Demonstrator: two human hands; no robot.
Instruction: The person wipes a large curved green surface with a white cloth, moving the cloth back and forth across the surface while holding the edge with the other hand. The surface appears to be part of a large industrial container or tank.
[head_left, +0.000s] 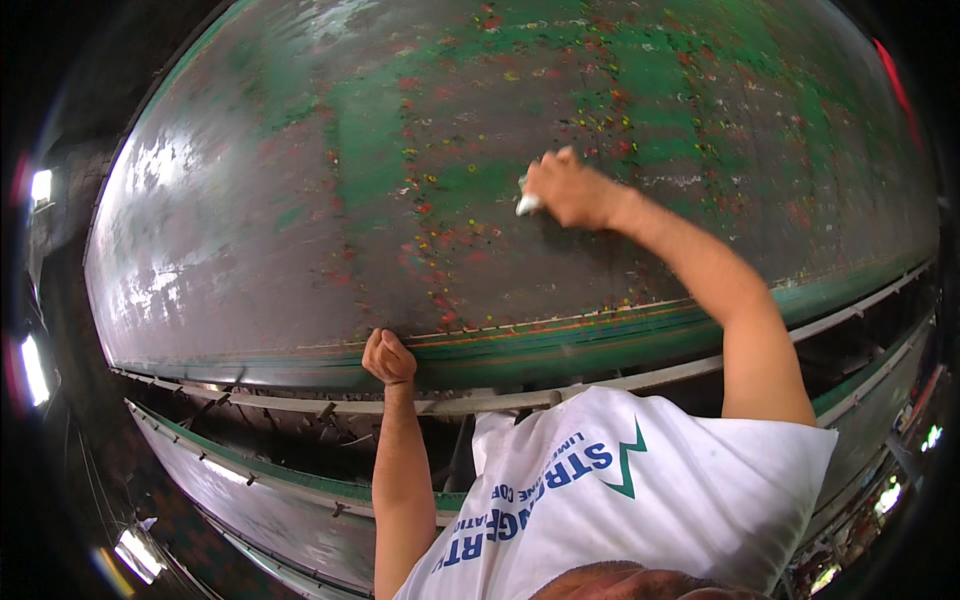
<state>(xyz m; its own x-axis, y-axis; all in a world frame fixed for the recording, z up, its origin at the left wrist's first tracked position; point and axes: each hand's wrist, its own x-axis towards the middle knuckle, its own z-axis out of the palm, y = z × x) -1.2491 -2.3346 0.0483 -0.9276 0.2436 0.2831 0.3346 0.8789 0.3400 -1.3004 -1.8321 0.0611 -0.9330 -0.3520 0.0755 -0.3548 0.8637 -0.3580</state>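
A wide table stretches away from me, its dark grey top streaked with green and specked with red, yellow and black paint. Over its middle, my right hand is closed, reaching in from the right. A small white rag-like piece pokes out of its left side, down near the paint-marked surface. The rest of that piece is hidden by the fingers. My left hand forms a fist at the near edge of the table. Its fingertips are tucked out of sight, so any held thing is hidden.
A pale metal rail runs along the table's near side, with a dark gap below it. Behind me stands another long table with a green edge. Bright lights show at the left.
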